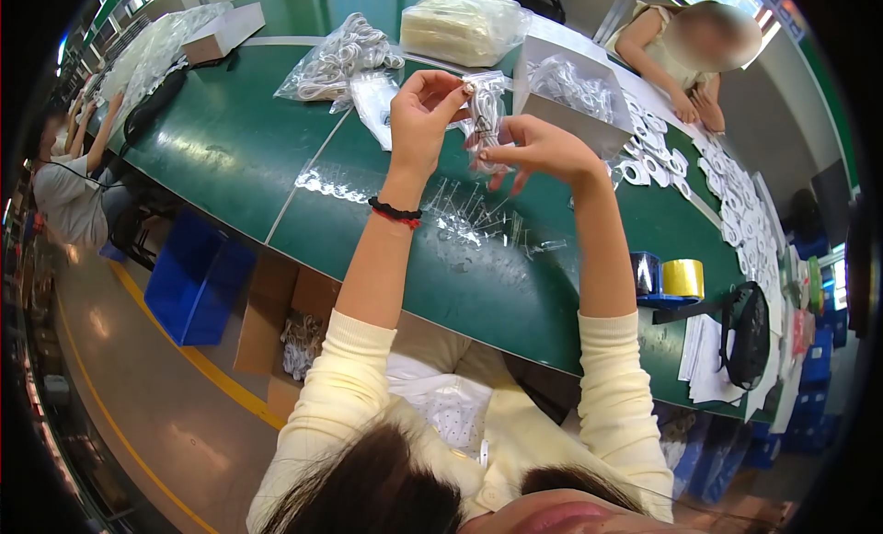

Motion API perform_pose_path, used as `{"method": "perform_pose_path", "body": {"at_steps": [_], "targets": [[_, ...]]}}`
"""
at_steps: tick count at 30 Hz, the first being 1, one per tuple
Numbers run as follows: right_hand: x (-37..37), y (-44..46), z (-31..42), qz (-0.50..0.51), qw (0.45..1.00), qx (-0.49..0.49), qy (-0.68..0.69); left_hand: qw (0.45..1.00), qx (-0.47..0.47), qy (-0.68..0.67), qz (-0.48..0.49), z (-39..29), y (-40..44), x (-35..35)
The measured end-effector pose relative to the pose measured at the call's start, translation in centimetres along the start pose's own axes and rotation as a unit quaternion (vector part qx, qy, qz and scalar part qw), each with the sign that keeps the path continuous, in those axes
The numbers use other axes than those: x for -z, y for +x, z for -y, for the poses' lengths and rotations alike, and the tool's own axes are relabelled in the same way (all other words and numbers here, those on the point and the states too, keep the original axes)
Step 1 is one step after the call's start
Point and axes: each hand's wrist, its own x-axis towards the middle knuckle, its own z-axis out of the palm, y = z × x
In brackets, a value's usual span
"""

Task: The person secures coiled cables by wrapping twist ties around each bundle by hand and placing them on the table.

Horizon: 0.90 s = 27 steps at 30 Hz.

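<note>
A coiled white cable in a small clear plastic bag (486, 111) is held upright above the green table (368, 240). My left hand (426, 118) pinches its upper end between thumb and fingers. Lower down, my right hand (544, 149) has its thumb and fingers around the bag's bottom part. Under my hands, thin clear plastic pieces (469, 212) lie scattered on the table. Just left of my left hand are some flat white packets (372, 102). Right behind my right hand stands a white box (541, 115) with bagged cables (572, 85) inside.
Behind are a large bag of white cables (345, 57) and a wrapped cream stack (460, 23). White ring-shaped pieces (736, 194) cover the right side, near a tape dispenser (670, 281) and black pouch (745, 336). A blue bin (198, 281) stands below. Co-workers sit left and across.
</note>
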Motion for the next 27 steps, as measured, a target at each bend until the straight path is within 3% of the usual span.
{"method": "perform_pose_path", "body": {"at_steps": [4,6,10,12,13,15,16,18,19,21,22,24,27], "targets": [[1.8,0.3,-1.0,-0.072,0.997,0.003,0.026,0.997,-0.041,-0.061,-0.008,0.6,0.4,-0.2],[3.5,1.3,-3.6,-0.336,0.907,0.096,0.236,0.999,-0.011,-0.029,-0.03,1.0,0.7,0.3],[7.3,-0.8,-5.2,-0.428,0.878,0.087,0.196,1.0,0.01,-0.023,-0.018,1.1,0.6,0.2],[8.1,-3.2,-4.9,-0.459,0.882,-0.06,-0.089,1.0,0.012,0.007,-0.008,1.1,0.4,0.1],[8.9,-3.9,-5.6,-0.46,0.882,-0.062,-0.089,1.0,0.013,0.006,-0.008,1.1,0.4,0.1],[10.1,-4.7,-7.0,-0.372,0.872,-0.245,-0.205,1.0,0.02,0.018,-0.002,1.0,0.4,0.0],[9.9,-5.0,-7.1,-0.373,0.871,-0.246,-0.204,1.0,0.021,0.018,-0.001,1.0,0.4,0.0],[9.3,-5.7,-7.2,-0.369,0.789,-0.293,-0.395,0.999,0.029,0.035,-0.005,0.9,0.3,0.0],[9.8,-5.7,-8.2,-0.369,0.789,-0.294,-0.395,0.999,0.03,0.035,-0.004,0.9,0.3,-0.1],[11.3,-5.5,-11.0,-0.408,0.699,-0.32,-0.492,0.998,0.039,0.038,0.005,0.8,0.2,-0.1],[11.1,-5.6,-10.2,-0.408,0.699,-0.32,-0.492,0.999,0.039,0.038,0.005,0.7,0.2,-0.2],[10.3,-6.3,-7.3,-0.326,0.824,-0.373,-0.274,0.998,0.041,0.049,0.014,0.6,0.0,-0.3],[10.1,-6.5,-6.4,-0.323,0.854,-0.353,-0.202,0.997,0.061,0.041,0.028,0.8,-0.2,-0.8]]}}
